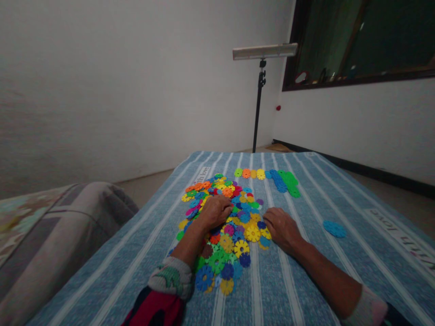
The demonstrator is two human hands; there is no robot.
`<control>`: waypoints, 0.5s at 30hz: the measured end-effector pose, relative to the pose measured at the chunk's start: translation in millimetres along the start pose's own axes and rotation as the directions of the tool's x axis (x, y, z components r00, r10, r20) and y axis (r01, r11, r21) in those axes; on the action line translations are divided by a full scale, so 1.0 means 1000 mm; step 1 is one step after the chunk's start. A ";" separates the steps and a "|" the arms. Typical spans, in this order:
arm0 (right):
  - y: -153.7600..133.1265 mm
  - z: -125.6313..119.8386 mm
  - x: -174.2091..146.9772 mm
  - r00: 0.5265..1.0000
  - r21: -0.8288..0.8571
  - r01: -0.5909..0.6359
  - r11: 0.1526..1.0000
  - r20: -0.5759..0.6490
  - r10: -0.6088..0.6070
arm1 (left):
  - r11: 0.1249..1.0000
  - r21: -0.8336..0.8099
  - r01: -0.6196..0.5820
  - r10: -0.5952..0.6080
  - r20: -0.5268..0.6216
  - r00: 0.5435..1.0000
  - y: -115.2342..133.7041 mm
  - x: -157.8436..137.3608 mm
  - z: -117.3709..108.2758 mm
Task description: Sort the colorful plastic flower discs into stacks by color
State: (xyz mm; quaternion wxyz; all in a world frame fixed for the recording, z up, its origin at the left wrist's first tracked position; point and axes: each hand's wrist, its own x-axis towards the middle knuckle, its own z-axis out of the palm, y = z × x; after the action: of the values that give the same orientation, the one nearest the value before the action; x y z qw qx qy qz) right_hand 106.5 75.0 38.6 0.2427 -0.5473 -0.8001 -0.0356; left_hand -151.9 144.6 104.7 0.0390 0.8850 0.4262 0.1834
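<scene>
A heap of colourful plastic flower-shaped discs point(224, 243) with notched rims lies on the striped cloth. My left hand point(215, 212) is over the middle of the heap, its fingers curled down and closed among the discs. Whatever sits under those fingertips is hidden. At the heap's right edge my right hand point(281, 226) rests low, fingers stretched loosely toward a dark blue disc point(261, 225) and a yellow disc point(252, 232); no disc shows in it. Beyond the heap runs a row of discs, with an orange disc point(246, 173), overlapping blue discs point(279, 182) and overlapping green discs point(290, 183).
The blue-and-white striped cloth point(136, 276) covers the table. A separate blue disc point(334, 228) lies to the right. Behind the table stands a lamp on a black pole point(258, 108). At left is a fabric-covered piece of furniture point(91, 217).
</scene>
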 end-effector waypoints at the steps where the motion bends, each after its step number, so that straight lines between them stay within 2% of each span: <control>1: 0.000 0.000 0.000 1.000 0.005 0.001 1.000 0.003 -0.001 | 1.000 -0.006 0.008 -0.008 0.013 1.000 -0.001 0.000 0.000; 4: 0.000 -0.002 0.000 1.000 0.016 -0.005 1.000 0.004 0.005 | 0.999 -0.043 0.015 -0.013 0.040 0.999 -0.002 -0.001 -0.001; 15: -0.001 -0.003 0.000 1.000 0.036 -0.014 0.999 0.011 0.013 | 0.994 -0.102 0.030 -0.033 -0.026 0.999 -0.002 -0.004 -0.002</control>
State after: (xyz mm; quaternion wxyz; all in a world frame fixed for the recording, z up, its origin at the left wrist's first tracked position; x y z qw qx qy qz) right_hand 106.8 73.5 41.5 0.2485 -0.5485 -0.7982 -0.0168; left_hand -155.9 142.5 105.5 0.0810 0.8723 0.4309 0.2162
